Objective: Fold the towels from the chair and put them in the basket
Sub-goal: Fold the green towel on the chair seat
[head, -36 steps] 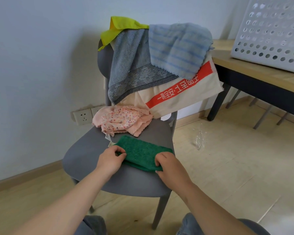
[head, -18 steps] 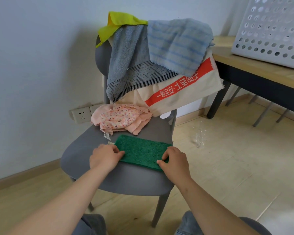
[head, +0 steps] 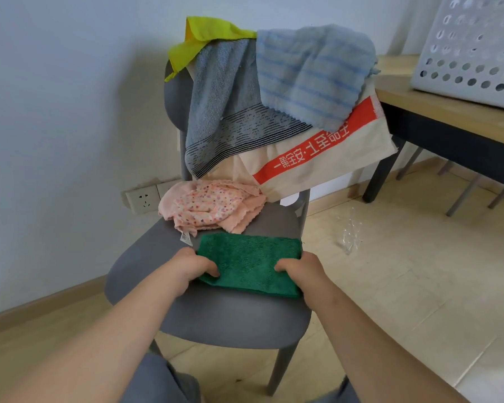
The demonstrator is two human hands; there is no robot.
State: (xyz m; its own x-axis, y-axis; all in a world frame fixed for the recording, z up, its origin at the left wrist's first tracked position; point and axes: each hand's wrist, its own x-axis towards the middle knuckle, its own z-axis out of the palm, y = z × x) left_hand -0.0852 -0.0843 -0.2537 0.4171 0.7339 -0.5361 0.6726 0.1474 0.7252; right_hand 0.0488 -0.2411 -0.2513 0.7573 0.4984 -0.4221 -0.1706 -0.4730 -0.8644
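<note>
**On the chair seat, both hands at the ends of a folded green towel**

Between the two hands lies the green towel (head: 249, 264), folded into a flat rectangle on the front part of the grey chair (head: 216, 318) seat. The left hand (head: 191, 267) sits at the towel's left end, fingers curled down onto the cloth and thumb side over the edge; it looks closed on the end, though how much cloth it grips cannot be told. The right hand (head: 301, 269) sits at the right end in the same manner, fingers bent onto the top of the towel, palm over its corner.

Just beyond the left hand, a small white label (head: 186, 238) rests on the seat, attached to the crumpled pink spotted towel (head: 211, 207) that lies at the back of the seat, just beside the green towel's far edge.

Farther from the hands, the chair back carries a heap: a grey towel (head: 224, 112) with dark stripes along its lower edge, a pale blue striped towel (head: 309, 74) to the right of it, a yellow cloth (head: 198, 39) at the top left, and under them a cream towel (head: 332, 158) with a red band of white characters.

Well off to the right of the right hand, a white perforated basket (head: 474, 50) stands on a wooden counter (head: 437, 106) with dark legs. A wall socket (head: 141, 199) shows low on the wall, left of the chair.
</note>
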